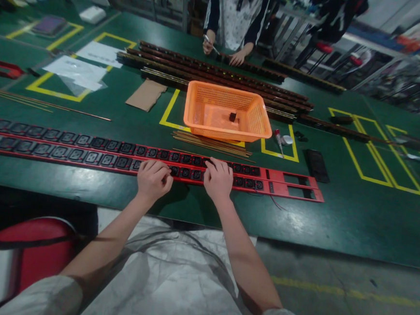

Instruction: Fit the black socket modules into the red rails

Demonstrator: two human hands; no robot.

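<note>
Two long red socket strips (pixel 284 178), fitted with rows of black sockets, lie side by side along the near part of the green table. My left hand (pixel 153 178) is closed over the nearer strip, thumb and fingers drawn together; what it pinches, if anything, is hidden. Further right, my right hand (pixel 219 178) rests across both strips with its fingers bent down and closed. Its fingertips are mostly covered, so anything in them cannot be made out. Thin dark wires (pixel 277 202) stick out from the strip's near edge.
Beyond the strips are thin brass-coloured rods (pixel 211 144) and an orange basket (pixel 227 131) holding a small black block (pixel 232 116). A screwdriver (pixel 278 141), a black phone-like slab (pixel 317 165) and cardboard (pixel 146 95) lie around. Across the table, a person (pixel 238 21) handles dark rails (pixel 220 76).
</note>
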